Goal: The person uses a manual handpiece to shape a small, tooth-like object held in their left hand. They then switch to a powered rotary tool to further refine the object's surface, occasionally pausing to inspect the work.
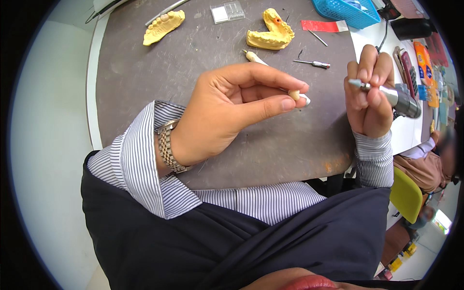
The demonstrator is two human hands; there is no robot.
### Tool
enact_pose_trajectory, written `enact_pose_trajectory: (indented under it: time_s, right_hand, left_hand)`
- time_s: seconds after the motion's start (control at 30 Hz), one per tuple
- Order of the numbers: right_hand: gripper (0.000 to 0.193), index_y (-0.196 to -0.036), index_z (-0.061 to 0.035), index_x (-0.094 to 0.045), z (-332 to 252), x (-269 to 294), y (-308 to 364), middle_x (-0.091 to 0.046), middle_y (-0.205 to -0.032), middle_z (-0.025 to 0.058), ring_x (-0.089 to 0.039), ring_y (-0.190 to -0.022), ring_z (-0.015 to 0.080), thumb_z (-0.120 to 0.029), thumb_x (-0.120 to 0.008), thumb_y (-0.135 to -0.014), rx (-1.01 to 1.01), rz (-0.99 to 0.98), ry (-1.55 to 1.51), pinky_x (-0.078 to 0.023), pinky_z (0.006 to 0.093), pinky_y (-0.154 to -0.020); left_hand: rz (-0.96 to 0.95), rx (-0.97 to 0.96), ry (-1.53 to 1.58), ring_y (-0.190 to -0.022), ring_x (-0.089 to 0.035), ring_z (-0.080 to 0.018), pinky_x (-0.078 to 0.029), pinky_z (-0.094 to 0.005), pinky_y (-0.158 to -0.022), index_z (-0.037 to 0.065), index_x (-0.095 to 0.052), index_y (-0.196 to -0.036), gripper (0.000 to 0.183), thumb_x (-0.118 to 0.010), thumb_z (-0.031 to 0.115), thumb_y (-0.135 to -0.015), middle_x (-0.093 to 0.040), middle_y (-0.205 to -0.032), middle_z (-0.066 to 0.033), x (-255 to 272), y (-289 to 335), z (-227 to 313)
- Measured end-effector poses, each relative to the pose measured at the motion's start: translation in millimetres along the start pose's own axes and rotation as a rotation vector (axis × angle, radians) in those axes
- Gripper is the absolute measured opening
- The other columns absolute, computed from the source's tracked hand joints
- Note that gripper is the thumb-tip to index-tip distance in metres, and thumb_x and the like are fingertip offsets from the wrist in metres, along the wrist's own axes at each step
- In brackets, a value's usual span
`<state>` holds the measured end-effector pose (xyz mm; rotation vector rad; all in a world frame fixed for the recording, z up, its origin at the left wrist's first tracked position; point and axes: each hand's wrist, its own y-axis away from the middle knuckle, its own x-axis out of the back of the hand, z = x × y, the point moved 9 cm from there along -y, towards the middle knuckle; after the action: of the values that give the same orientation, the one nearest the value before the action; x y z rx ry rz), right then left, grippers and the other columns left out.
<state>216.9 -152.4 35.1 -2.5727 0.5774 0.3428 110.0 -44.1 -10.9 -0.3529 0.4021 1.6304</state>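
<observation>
My left hand [212, 108] pinches a small ivory tooth crown [294, 94] between thumb and forefinger, above the middle of the bench. To its right, my right hand [371, 96] grips a silver and dark rotary handpiece [398, 100]. A pale blue-grey pointed polishing tip [355, 83] sticks out of its end toward the crown, with a gap between them. Behind my left hand lies a white-handled tool [255, 58], partly hidden. Farther back stand a horseshoe-shaped yellow plaster jaw model [271, 37] and a smaller yellow model with teeth [164, 27].
A small metal screwdriver-like tool [316, 64], a red strip [321, 26] and a clear case [227, 12] lie on the brown bench top [130, 87]. A blue basket [345, 13] sits back right. At the far right are another person [425, 164] and a green chair [405, 195].
</observation>
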Motion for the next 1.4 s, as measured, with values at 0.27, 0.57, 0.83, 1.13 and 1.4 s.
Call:
enact_pose_trajectory:
  time_s: [0.27,0.57,0.83,1.13,1.4]
  right_hand:
    - [0.023,-0.083,-0.0054,-0.046,3.2,-20.8,8.6,-0.047,-0.085,0.0084,-0.05,-0.062,0.0117,-0.006,-0.067,-0.073,0.046,-0.101,0.412,-0.046,0.0205,-0.055]
    - [0.022,-0.083,-0.0064,-0.045,4.8,-12.5,7.5,-0.046,-0.087,0.0073,-0.047,-0.059,0.0096,-0.011,-0.066,-0.077,0.019,-0.015,0.398,-0.043,0.0197,-0.048]
    - [0.02,-0.085,-0.0063,-0.045,5.2,-9.9,8.3,-0.046,-0.089,0.0076,-0.047,-0.062,0.0089,-0.009,-0.063,-0.078,-0.006,0.031,0.379,-0.044,0.0197,-0.051]
    - [0.019,-0.085,-0.0062,-0.045,5.0,-11.4,7.4,-0.046,-0.088,0.0079,-0.047,-0.061,0.0085,-0.008,-0.062,-0.078,-0.002,0.016,0.364,-0.044,0.019,-0.05]
    - [0.019,-0.084,-0.0061,-0.044,4.4,-10.6,8.0,-0.046,-0.087,0.0081,-0.047,-0.06,0.0091,-0.009,-0.063,-0.078,0.003,0.021,0.362,-0.044,0.0196,-0.048]
  left_hand:
    - [-0.071,-0.012,0.035,-0.098,-0.06,-0.0212,-0.049,-0.0298,-0.088,-0.003,-0.056,-0.103,0.024,-0.056,-0.009,-0.08,-0.06,-0.103,-0.0153,3.4,-1.6,-8.7]
    - [-0.026,-0.008,0.053,-0.096,-0.061,-0.0231,-0.05,-0.0309,-0.086,-0.001,-0.054,-0.099,0.022,-0.057,-0.01,-0.079,-0.06,-0.102,-0.0167,5.4,-2.3,-8.8]
    - [-0.033,0.102,0.116,-0.097,-0.061,-0.0225,-0.051,-0.0287,-0.082,-0.001,-0.054,-0.1,0.018,-0.058,0.0,-0.082,-0.06,-0.106,-0.0187,2.8,-0.9,-14.0]
    - [-0.043,0.05,-0.007,-0.097,-0.06,-0.0189,-0.048,-0.0252,-0.082,-0.001,-0.056,-0.107,0.025,-0.058,0.0,-0.083,-0.061,-0.105,-0.015,3.2,-2.0,-11.4]
    - [-0.044,0.088,0.023,-0.095,-0.06,-0.0165,-0.048,-0.0269,-0.085,-0.001,-0.057,-0.104,0.022,-0.057,-0.003,-0.082,-0.061,-0.104,-0.0161,1.9,-1.6,-14.9]
